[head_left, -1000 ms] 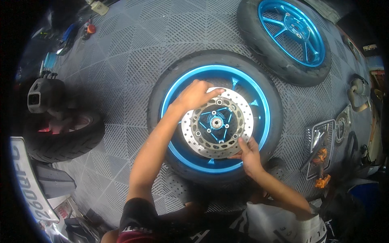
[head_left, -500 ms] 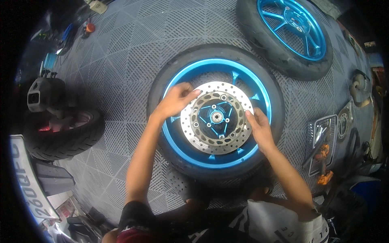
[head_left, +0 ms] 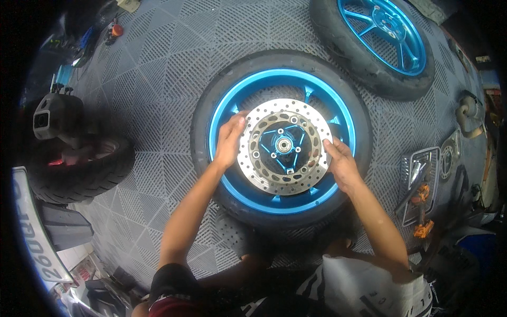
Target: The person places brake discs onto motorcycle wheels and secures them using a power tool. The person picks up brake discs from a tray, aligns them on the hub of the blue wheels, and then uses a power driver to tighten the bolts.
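A silver brake disc [head_left: 251, 170] with drilled holes lies over the hub of a blue motorcycle wheel [head_left: 280, 73] flat on the floor. My left hand [head_left: 230, 138] is closed on the disc's left edge, with its thumb near the rim of the disc and the other fingers partly hidden. Opposite it, my right hand [head_left: 342, 165] pinches the right edge, thumb and forefinger at the metal. Through the disc's centre show the hub bearing [head_left: 284, 145] and blue spokes. A black tyre [head_left: 205, 87] surrounds the wheel.
A second blue wheel [head_left: 369, 53] lies at the far right. Further right are a wire basket [head_left: 421, 158] and an orange power tool [head_left: 422, 230]. A motorcycle's rear tyre [head_left: 79, 179] and licence plate [head_left: 39, 232] are at left. Grey grid tiles [head_left: 158, 105] cover the floor.
My left hand has moved from the disc's upper left down along its left edge. The right hand keeps its hold on the right edge. The view has shifted slightly.
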Motion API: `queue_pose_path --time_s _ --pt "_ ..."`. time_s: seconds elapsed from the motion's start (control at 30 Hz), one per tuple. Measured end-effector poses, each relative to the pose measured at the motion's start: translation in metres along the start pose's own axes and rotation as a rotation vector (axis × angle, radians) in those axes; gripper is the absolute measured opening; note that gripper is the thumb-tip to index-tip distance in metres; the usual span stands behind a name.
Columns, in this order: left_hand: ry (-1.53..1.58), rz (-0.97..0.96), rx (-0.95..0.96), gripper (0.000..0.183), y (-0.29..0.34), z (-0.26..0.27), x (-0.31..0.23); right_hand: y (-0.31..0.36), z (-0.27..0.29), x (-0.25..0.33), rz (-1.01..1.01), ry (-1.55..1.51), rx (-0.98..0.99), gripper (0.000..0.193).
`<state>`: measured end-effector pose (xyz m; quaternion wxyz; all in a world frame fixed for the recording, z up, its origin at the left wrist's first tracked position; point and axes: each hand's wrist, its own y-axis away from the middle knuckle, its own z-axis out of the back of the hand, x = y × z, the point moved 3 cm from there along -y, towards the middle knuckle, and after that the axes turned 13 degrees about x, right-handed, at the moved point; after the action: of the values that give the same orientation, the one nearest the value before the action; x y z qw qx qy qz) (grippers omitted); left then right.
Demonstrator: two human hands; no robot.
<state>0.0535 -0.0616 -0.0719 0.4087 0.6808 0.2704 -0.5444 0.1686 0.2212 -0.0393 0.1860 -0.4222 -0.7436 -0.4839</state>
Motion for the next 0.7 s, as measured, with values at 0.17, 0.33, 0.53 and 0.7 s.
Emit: queue_pose_path --time_s 0.17,0.33,0.53,0.7 --pt "-0.302 0.137 -0.062 0.042 -0.003 -0.002 -0.016 -0.003 -0.011 0.007 -0.011 -0.047 0.108 0.033" --pt "-0.442 0.138 0.060 0.044 -0.030 0.003 -0.031 0.009 -0.026 -0.004 -0.019 -0.109 0.054 0.035" --pt "-0.531 0.201 0.094 0.042 -0.034 -0.001 -0.039 0.015 -0.023 -0.020 0.036 -0.207 0.043 0.032" --pt "-0.516 0.096 0.121 0.042 -0.047 -0.006 -0.041 0.020 -0.026 -0.032 0.071 -0.261 0.014 0.030"
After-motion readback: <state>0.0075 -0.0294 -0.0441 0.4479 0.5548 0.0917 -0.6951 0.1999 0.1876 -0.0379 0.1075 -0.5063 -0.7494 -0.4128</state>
